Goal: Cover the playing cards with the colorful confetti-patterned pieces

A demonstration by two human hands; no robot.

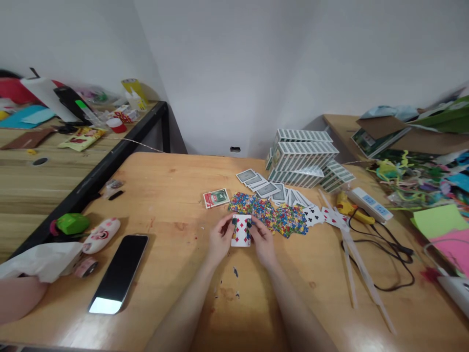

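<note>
Card, seemingly not laid out yet, pinched by my left hand and right hand, fingers closed; other cards spread.

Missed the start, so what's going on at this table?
The person's left hand and right hand hold a diamonds playing card by its sides, its face showing. Beyond it, grey-backed playing cards lie spread near stacked striped boxes. A smartphone lies to the left on the wooden table.
</note>
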